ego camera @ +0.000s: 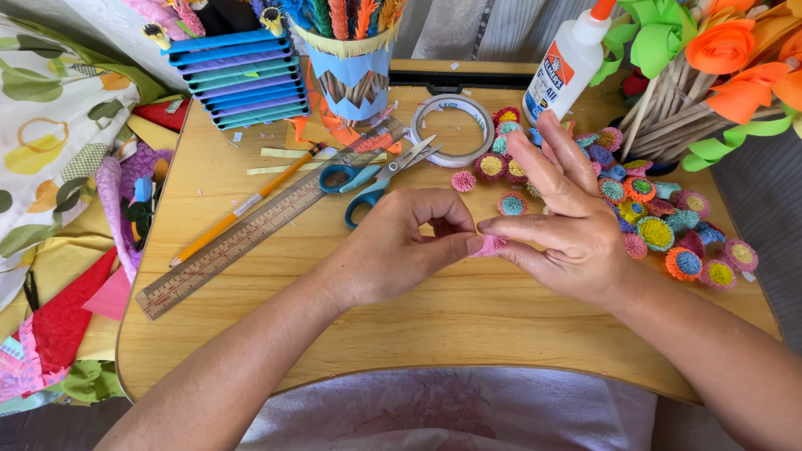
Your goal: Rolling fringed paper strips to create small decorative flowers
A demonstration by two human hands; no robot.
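1. Left hand (393, 246) and right hand (572, 238) meet mid-bench (468, 321), both pinching a small pink paper roll (489, 244).
2. Left fingers pressed together on the roll; right thumb and forefinger pinch it, other fingers spread upward.
3. Pile of finished paper flowers (660, 234) at 2 o'clock; many look done, this one unfinished.
4. Scissors (376, 177), ruler (259, 225), tape roll (455, 129), glue bottle (564, 67) at 11–1 o'clock.

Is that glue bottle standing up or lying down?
Standing, leaning slightly: the glue bottle rests on its base on the wooden table, orange cap on top.
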